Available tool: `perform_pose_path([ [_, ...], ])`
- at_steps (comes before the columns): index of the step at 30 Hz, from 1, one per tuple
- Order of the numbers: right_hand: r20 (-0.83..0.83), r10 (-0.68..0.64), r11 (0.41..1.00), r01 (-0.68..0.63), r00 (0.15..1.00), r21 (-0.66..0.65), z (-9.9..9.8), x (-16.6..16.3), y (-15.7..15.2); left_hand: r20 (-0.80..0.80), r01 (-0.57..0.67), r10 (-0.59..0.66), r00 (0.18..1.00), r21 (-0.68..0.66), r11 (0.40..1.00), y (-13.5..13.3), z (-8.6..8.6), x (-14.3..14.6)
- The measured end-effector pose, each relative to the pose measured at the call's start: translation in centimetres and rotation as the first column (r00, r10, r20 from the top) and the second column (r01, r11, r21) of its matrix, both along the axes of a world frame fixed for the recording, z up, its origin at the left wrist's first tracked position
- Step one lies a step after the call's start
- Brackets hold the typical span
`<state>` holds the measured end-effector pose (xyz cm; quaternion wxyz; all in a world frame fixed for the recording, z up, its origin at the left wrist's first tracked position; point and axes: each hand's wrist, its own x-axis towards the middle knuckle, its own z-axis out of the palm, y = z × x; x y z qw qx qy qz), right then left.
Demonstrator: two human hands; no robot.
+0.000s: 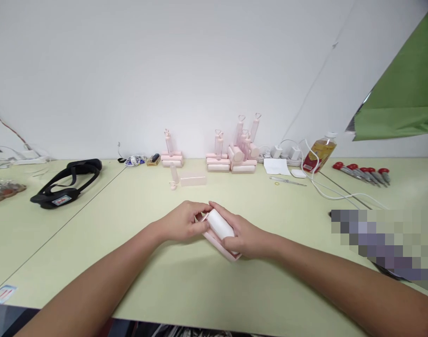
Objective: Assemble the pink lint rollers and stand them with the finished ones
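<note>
Near the middle of the table, my right hand [242, 234] wraps round a white roll [221, 223] lying in a long pink case [219, 244]. The case sits at a slant, its near end toward the lower right. My left hand [186, 221] grips the upper left end of the pink case with thumb and fingers; some of those fingertips are hidden. Beyond the hands, a clear pink cover [193, 179] and a small pink handle piece with a clear tube [174, 175] lie on the table.
Along the wall stand pink cases with white rolls [218, 164] and upright heart-topped handles [239, 128]. Rightward are a white paper [276, 166], tweezers [287, 181], cables, a bottle [319, 152] and red-handled screwdrivers [366, 173]. A black head strap [68, 185] lies left.
</note>
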<state>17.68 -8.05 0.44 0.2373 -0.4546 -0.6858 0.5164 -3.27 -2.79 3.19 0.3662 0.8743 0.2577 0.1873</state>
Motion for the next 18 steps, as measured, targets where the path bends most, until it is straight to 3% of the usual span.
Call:
perform_pose_path([
  [5, 0.021, 0.039, 0.998, -0.038, 0.999, -0.054, 0.38, 0.08, 0.15, -0.004, -0.009, 0.009, 1.000, -0.004, 1.000, 0.37, -0.37, -0.19],
  [18, -0.008, 0.072, 0.997, -0.072, 0.997, -0.035, 0.74, 0.10, 0.10, 0.052, -0.008, 0.016, 0.999, -0.152, 0.988, 0.43, -0.32, -0.29],
])
